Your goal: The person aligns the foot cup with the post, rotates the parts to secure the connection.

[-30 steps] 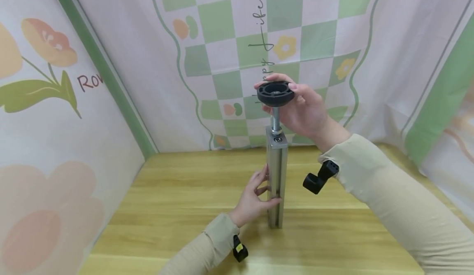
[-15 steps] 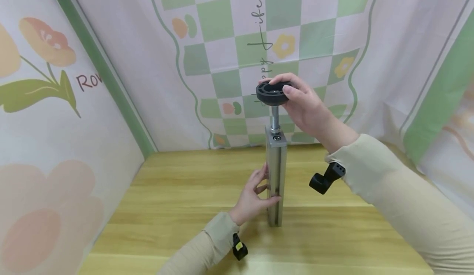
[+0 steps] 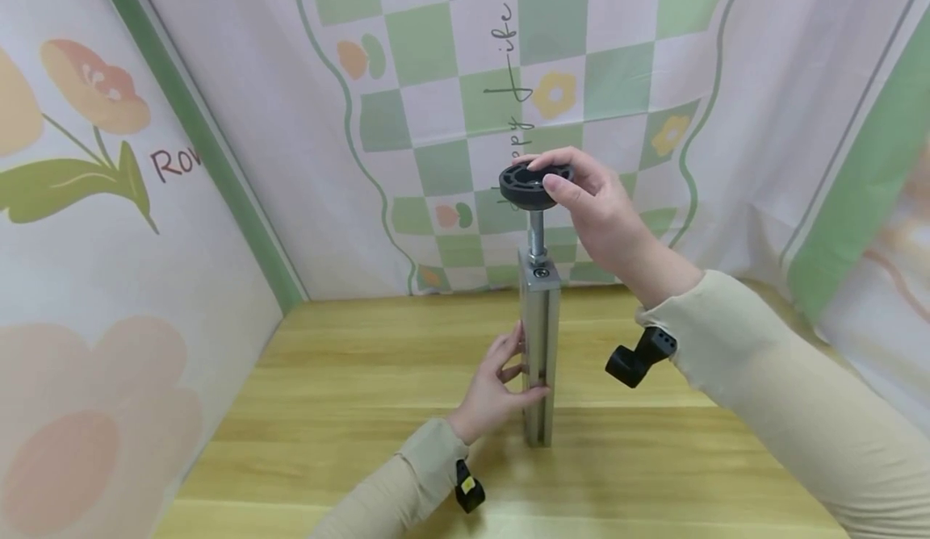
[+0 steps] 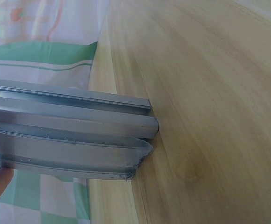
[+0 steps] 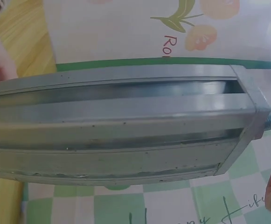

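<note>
On the wooden table [image 3: 327,378], left fingers [image 3: 504,350] grip an upright metal profile [image 3: 541,337]; right fingers [image 3: 570,194] pinch its round black foot [image 3: 525,195].

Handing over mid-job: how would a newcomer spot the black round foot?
On the yellow wooden table stands an upright silver metal profile, gripped by the left hand. From its top rises a silver threaded rod bearing the black round foot that the right hand holds. Unlike the black wrist cameras, it is a dished disc.
</note>
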Demonstrator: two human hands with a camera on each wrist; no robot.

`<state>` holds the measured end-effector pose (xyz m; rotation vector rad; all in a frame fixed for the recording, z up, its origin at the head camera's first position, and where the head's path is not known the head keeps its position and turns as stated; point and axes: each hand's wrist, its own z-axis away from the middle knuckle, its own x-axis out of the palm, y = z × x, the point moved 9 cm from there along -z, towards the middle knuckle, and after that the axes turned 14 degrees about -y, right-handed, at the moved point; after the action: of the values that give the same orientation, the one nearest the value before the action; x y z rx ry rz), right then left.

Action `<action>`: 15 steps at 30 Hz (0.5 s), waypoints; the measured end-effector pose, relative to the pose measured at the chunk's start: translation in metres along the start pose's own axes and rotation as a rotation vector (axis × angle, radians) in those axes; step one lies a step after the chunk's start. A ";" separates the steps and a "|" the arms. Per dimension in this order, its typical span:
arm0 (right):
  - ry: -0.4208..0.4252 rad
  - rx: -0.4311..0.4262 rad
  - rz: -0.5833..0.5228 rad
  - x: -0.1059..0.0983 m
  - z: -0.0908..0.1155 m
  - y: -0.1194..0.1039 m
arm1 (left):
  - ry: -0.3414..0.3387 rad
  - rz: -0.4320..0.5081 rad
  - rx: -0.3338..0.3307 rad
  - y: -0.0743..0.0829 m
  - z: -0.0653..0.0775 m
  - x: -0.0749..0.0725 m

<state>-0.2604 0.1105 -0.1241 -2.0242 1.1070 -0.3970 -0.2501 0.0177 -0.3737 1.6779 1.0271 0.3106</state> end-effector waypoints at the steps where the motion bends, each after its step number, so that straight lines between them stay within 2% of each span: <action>1: 0.020 0.018 0.026 0.000 0.001 -0.001 | -0.002 0.000 -0.008 -0.001 0.000 0.000; 4: 0.088 0.087 0.153 -0.001 0.004 -0.006 | -0.009 0.001 -0.030 -0.003 0.000 0.000; 10: 0.204 0.151 0.533 -0.001 0.003 -0.019 | -0.015 -0.003 -0.039 -0.004 0.000 0.000; 15: 0.278 0.162 0.677 0.000 0.001 -0.024 | -0.008 0.001 -0.025 -0.002 0.000 0.000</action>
<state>-0.2459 0.1184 -0.1069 -1.3670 1.7789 -0.3983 -0.2514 0.0174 -0.3759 1.6564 1.0124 0.3153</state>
